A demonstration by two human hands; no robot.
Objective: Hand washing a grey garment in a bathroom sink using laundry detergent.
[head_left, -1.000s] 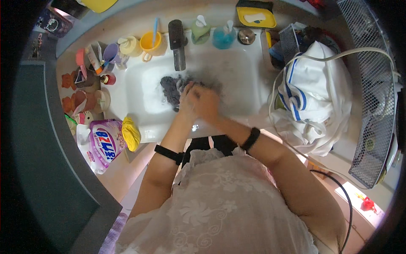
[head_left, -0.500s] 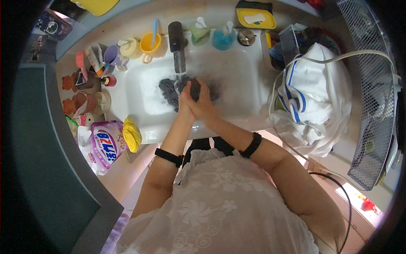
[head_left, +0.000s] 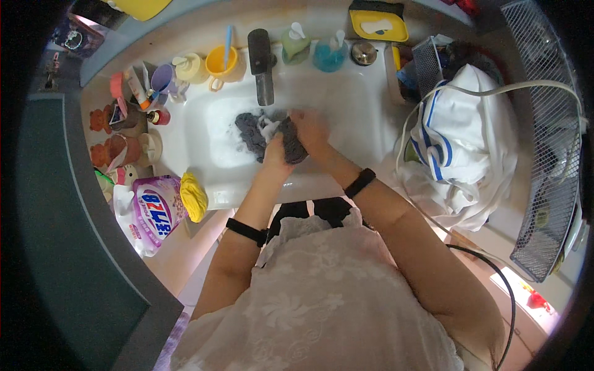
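A wet, dark grey cloth (head_left: 294, 147) is bunched up in the white sink (head_left: 362, 136), with soap suds (head_left: 268, 128) on it. My left hand (head_left: 276, 152) is closed on its near edge, thumb on top. On the cloth's right side, my right hand (head_left: 310, 131) has its fingers curled against it; they are slightly blurred. Part of the cloth lies to the left of my hands in foamy water. The dark faucet (head_left: 263, 74) stands just beyond, over the sink.
Along the back rim stand a yellow cup (head_left: 221, 63), a green pump bottle (head_left: 296, 49) and a blue pump bottle (head_left: 330, 57). A purple-white detergent bag (head_left: 148, 213) and a yellow cloth (head_left: 193, 198) sit at left. White fabric (head_left: 461, 130) is piled at right, crossed by a pale hose (head_left: 495, 90).
My hands, clasped together over the cloth before, have moved apart. The right one has shifted right, and more of the cloth and white suds show between them.
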